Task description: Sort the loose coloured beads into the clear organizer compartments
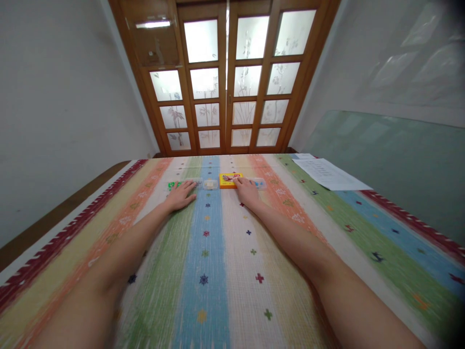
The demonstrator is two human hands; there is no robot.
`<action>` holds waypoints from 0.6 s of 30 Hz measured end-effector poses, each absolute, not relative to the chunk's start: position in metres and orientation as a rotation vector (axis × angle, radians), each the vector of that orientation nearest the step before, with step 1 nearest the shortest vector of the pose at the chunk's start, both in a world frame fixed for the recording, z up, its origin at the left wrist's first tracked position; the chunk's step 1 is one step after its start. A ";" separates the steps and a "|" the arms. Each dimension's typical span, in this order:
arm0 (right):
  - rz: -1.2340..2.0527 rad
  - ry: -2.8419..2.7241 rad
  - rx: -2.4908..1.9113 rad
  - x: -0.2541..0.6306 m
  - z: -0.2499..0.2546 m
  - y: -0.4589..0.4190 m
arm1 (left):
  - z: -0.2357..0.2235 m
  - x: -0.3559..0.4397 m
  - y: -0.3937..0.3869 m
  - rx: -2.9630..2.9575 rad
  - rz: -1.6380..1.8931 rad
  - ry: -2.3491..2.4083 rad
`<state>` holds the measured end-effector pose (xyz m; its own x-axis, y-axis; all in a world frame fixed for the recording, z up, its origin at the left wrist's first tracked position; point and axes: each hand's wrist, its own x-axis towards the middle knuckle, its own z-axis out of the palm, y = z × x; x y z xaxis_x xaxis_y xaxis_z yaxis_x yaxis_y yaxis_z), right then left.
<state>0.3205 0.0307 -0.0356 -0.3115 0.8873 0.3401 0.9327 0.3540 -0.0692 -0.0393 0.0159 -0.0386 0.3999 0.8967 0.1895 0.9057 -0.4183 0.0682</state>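
In the head view, a row of small packages lies across the far part of the table. My left hand (180, 195) rests with its fingers spread over a clear plastic case with green on it (170, 185). Right of that case sits a smaller clear box with something pale inside (210, 184). Beside it is a yellow box (227, 181) with printing on top. My right hand (248, 191) lies flat with fingers stretched, touching the yellow box's right end. Partly behind this hand is a clear case with blue on it (260, 183). What the cases contain is too small to tell.
A striped, patterned tablecloth (207, 242) covers the table. Printed paper sheets (329, 174) lie toward the right edge. Past the far edge stand wooden doors with frosted panes (228, 77). Walls flank the table, and a pale green panel (392, 160) leans or stands at the right.
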 end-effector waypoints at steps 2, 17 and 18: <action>-0.197 -2.306 -1.598 0.321 -0.035 0.030 | -0.032 -0.039 0.017 -2.562 -0.360 -1.644; -0.176 -2.301 -1.588 0.324 -0.039 0.033 | -0.014 -0.094 0.018 -2.253 -0.482 -1.780; -0.173 -2.299 -1.581 0.324 -0.039 0.034 | -0.017 -0.094 0.012 -2.270 -0.455 -1.791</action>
